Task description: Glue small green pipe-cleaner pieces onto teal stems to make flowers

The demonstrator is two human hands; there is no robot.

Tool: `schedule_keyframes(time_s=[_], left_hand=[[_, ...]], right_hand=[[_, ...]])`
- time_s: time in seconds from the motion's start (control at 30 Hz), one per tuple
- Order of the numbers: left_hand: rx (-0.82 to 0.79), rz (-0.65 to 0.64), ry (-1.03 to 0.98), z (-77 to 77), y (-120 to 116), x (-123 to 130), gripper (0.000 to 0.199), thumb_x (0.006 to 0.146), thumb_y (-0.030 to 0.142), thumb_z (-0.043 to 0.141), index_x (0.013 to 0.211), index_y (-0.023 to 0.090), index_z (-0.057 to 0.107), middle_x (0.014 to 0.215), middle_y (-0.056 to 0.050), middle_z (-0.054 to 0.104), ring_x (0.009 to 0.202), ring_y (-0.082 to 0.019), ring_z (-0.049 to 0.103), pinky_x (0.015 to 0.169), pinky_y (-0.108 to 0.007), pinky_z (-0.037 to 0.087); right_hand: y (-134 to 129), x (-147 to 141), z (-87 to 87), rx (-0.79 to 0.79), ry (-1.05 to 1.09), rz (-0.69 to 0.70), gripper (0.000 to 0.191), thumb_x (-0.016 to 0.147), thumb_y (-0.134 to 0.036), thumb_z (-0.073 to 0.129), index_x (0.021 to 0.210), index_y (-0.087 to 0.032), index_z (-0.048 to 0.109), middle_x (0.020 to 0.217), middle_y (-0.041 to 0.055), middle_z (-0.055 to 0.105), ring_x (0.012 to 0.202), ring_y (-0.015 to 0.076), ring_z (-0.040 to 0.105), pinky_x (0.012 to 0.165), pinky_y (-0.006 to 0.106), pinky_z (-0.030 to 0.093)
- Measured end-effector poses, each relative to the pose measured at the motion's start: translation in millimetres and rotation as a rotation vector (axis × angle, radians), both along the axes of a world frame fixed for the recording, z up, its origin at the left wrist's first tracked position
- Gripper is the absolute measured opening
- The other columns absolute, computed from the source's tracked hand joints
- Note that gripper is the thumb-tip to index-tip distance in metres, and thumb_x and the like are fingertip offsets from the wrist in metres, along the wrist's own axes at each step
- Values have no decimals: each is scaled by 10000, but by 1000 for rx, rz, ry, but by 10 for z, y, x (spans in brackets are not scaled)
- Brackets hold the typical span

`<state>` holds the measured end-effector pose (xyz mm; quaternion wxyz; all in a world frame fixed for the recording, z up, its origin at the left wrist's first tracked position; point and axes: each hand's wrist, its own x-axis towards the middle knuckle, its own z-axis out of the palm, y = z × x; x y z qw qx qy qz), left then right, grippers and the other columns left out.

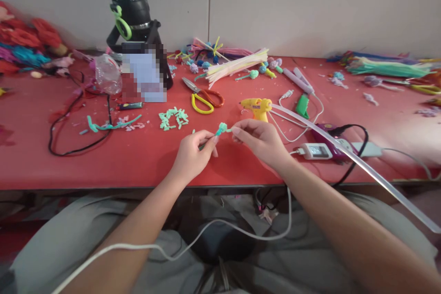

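Near the table's front middle, my left hand (197,150) pinches the stem of a small green fuzzy piece (222,127), its clustered head pointing up and right. My right hand (257,138) is closed on a short light-green bit (229,130), whose end points at the cluster; whether they touch is too small to tell. Left of my hands lies a pile of short green pieces (174,118). Behind my right hand is a yellow glue gun (257,106) with a long clear glue stick (361,163) running back over my right forearm.
Yellow-and-orange-handled scissors (203,99) lie behind my hands. A black bottle (132,9) stands at the back left beside a crumpled clear plastic item (108,74). Pipe-cleaner bundles (237,66) lie at the back. A power strip (332,144) and cables are at right; a white cable crosses my lap.
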<state>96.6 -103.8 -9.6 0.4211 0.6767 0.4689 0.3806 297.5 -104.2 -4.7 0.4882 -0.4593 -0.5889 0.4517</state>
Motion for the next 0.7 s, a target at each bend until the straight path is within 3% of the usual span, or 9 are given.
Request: schedule_keyframes(time_s=[0.2, 0.7], left_hand=[[0, -5, 1, -2, -2, 5, 191, 953, 293, 590, 831, 177, 682, 617, 9, 682, 526, -115, 576, 569, -244, 435], [5, -21, 12, -2, -5, 7, 223, 951, 343, 583, 845, 177, 688, 623, -14, 699, 567, -143, 632, 576, -251, 471]], right_hand=[[25, 2, 81, 162, -220, -31, 226, 908, -400, 669, 848, -184, 694, 788, 32, 688, 713, 149, 601, 650, 296, 468], [32, -30, 36, 211, -382, -24, 183, 948, -369, 633, 874, -209, 680, 835, 42, 717, 748, 180, 631, 688, 330, 484]])
